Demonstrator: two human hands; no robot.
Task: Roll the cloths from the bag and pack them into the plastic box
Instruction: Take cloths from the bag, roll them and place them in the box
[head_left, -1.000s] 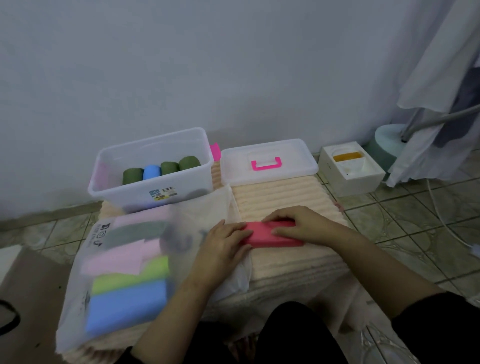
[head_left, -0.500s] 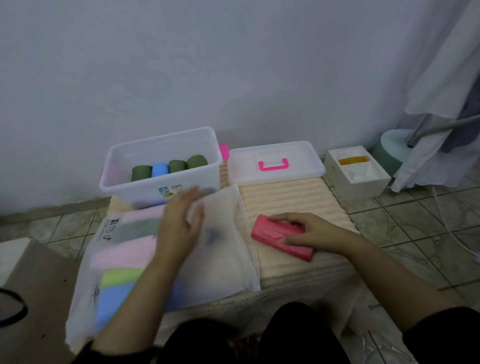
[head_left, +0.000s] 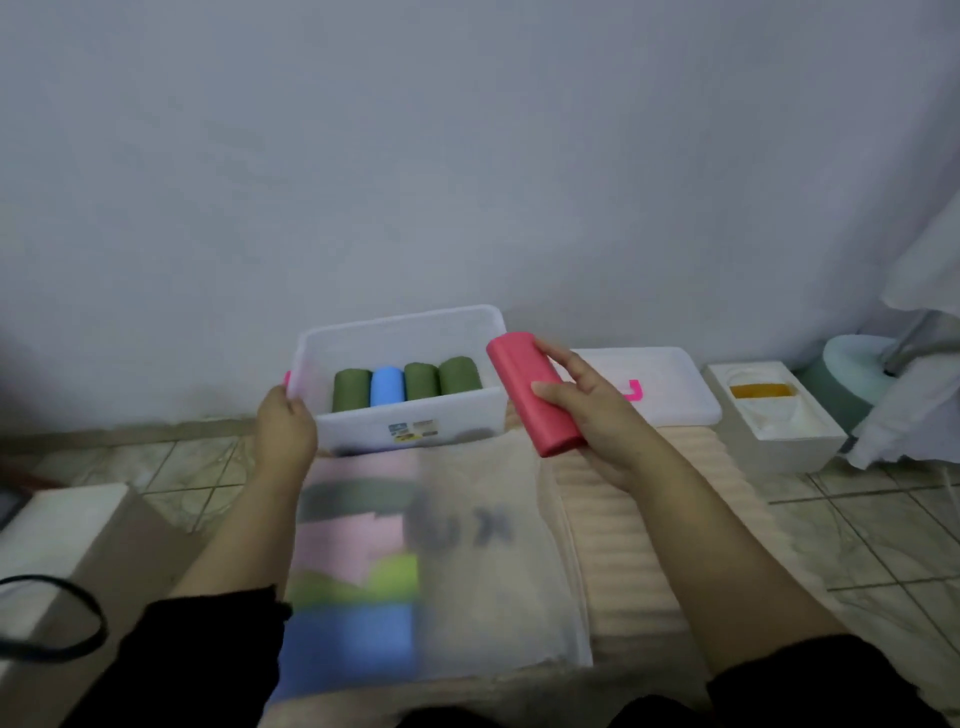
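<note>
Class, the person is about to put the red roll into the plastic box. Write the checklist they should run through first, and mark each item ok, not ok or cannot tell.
1. Red roll is gripped: the right hand curls round it. Ok.
2. Roll is tightly wound, no loose end showing. Ok on the visible side; the far side cannot be told.
3. Plastic box is steadied: the left hand holds its left end. Ok.
4. Box is open: the lid lies apart at its right. Ok.
5. Room in the box: four rolls, three green and the blue roll, stand in a row, with a gap at their right. Ok.
6. Gap fits the roll's width: cannot tell.
</note>
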